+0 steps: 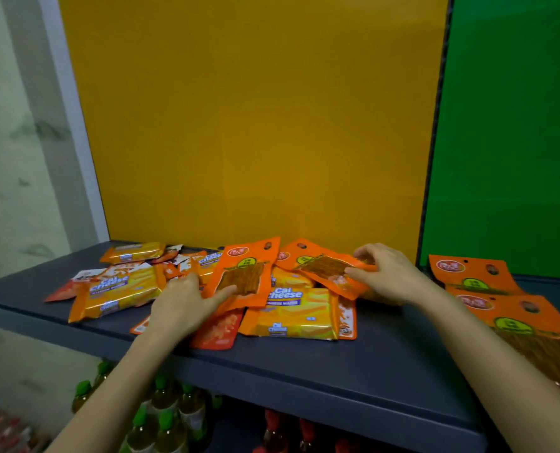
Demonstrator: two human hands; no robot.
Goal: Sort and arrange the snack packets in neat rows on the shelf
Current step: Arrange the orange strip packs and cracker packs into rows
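Pinching orange packet (324, 268) with right hand (388, 273); left hand (182, 305) seemingly pinches neighbouring packet (244, 273) too.

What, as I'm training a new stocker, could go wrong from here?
1. The left hand pinches the left orange packet and the right hand the right orange packet, both in an overlapping pile; pulling may drag the Cal Cheese packet askew.
2. The red packet lies near the front edge of the shelf; a nudge may knock it off.

I'm in a shop: dark grey display shelf (304, 371) heaped with orange foil snack packets (291, 313), rows of green-capped drink bottles (190, 410) stocked below me
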